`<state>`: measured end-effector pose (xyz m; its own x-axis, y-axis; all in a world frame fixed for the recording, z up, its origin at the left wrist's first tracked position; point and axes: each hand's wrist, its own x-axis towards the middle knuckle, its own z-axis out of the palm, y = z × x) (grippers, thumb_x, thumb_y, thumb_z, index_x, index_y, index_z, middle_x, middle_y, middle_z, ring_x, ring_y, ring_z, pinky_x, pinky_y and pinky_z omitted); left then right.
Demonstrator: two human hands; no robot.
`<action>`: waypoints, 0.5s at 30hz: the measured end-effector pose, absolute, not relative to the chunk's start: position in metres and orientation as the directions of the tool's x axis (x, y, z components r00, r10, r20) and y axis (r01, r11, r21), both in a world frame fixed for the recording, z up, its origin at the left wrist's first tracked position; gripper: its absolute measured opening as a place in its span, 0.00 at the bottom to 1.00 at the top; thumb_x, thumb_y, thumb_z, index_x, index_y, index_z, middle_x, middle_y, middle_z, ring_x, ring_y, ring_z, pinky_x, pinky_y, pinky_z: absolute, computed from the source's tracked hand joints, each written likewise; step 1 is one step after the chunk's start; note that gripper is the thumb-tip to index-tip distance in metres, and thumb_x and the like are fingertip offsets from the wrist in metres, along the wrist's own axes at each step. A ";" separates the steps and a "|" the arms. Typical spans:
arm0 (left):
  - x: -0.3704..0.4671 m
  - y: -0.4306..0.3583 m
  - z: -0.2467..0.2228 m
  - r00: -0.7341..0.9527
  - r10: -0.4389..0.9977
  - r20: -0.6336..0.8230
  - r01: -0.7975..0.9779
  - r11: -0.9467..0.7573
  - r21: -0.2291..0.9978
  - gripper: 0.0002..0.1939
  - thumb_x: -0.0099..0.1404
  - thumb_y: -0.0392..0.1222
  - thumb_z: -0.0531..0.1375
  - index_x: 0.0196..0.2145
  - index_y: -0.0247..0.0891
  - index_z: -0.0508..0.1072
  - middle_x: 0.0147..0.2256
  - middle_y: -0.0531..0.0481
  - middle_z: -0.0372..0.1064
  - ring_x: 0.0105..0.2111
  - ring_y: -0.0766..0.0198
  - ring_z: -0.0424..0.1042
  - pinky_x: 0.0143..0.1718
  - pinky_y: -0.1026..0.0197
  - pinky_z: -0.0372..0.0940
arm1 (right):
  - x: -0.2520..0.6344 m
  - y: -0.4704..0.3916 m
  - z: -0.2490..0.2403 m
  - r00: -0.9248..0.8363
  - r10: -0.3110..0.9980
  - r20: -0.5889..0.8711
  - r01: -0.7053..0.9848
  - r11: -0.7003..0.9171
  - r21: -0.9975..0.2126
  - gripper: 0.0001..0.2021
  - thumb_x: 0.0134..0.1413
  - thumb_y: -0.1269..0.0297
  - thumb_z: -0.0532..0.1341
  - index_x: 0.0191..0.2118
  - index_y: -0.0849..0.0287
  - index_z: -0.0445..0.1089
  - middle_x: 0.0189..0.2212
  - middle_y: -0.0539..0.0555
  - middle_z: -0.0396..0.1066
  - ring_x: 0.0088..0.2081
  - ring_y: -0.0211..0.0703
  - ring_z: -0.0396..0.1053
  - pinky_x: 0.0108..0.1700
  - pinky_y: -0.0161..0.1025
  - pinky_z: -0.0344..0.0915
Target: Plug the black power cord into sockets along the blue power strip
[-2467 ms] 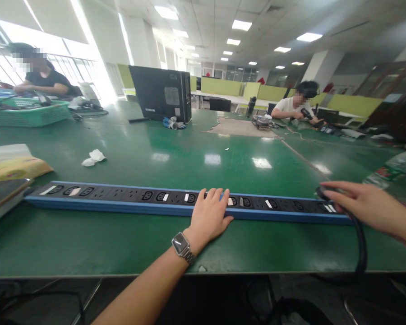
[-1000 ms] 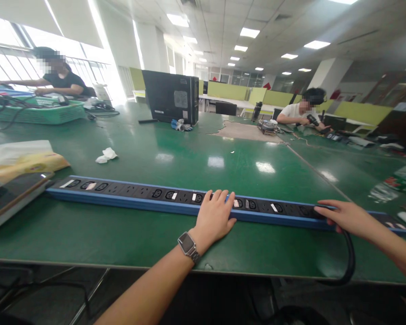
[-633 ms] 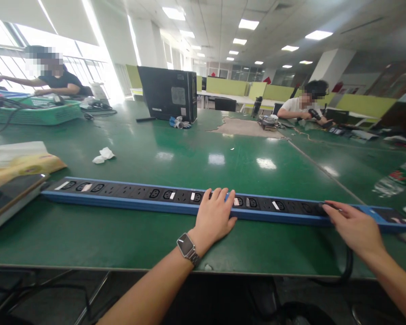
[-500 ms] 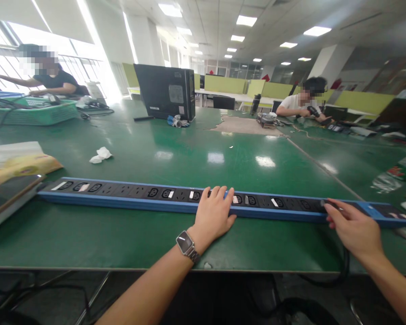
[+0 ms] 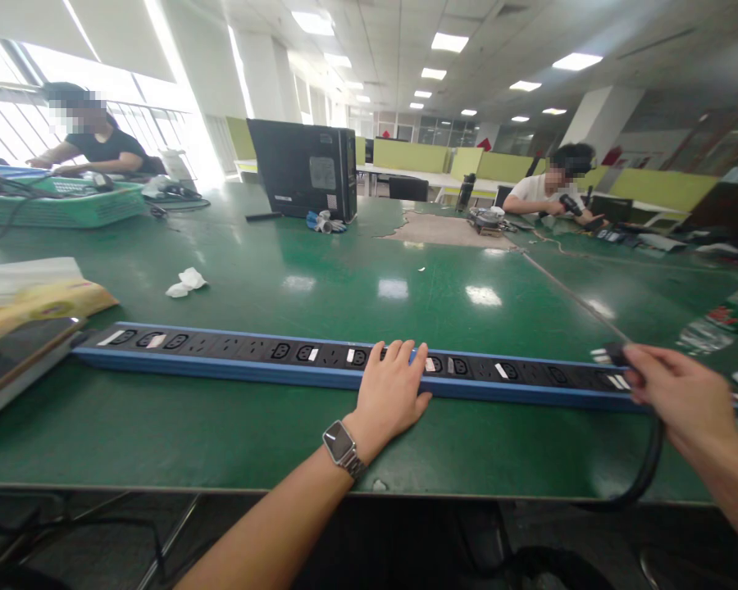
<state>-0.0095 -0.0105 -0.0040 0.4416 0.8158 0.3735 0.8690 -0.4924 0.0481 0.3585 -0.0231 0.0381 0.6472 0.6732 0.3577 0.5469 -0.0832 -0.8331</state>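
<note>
A long blue power strip [image 5: 221,369] with black sockets lies across the green table. My left hand [image 5: 394,385] rests on its middle, fingers close together over the top and thumb at the near side, gripping the strip. Near the strip's right end, my right hand [image 5: 682,385] pinches a black plug [image 5: 617,354]. The plug is raised off the sockets, its metal prongs pointing left. A thick black cable [image 5: 645,467] hangs from that hand and loops below the table edge. My left palm hides some of the middle sockets.
At the far side stand a black computer case [image 5: 304,172] and blue-white gloves [image 5: 325,221]. A green basket [image 5: 67,209] and a phone-like slab [image 5: 25,360] are at left. A plastic bottle [image 5: 722,315] lies right. Two people sit across the table.
The plug has come up out of the strip in my right hand, which has moved right and slightly up. My left hand stays on the strip.
</note>
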 end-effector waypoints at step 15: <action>-0.010 -0.011 -0.003 0.436 0.824 0.361 0.873 -0.485 0.055 0.35 0.62 0.52 0.62 0.63 0.38 0.60 0.60 0.40 0.63 0.60 0.47 0.59 0.62 0.42 0.52 | 0.224 0.000 0.057 0.022 0.998 -0.065 0.905 -0.047 -0.422 0.15 0.57 0.57 0.55 0.42 0.58 0.74 0.18 0.49 0.73 0.24 0.42 0.71 0.30 0.36 0.60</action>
<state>-0.0104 -0.0112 -0.0033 0.4358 0.8243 0.3614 0.8727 -0.4852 0.0545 0.2243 0.0005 0.0574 0.0216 0.9976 -0.0652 0.9053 -0.0472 -0.4222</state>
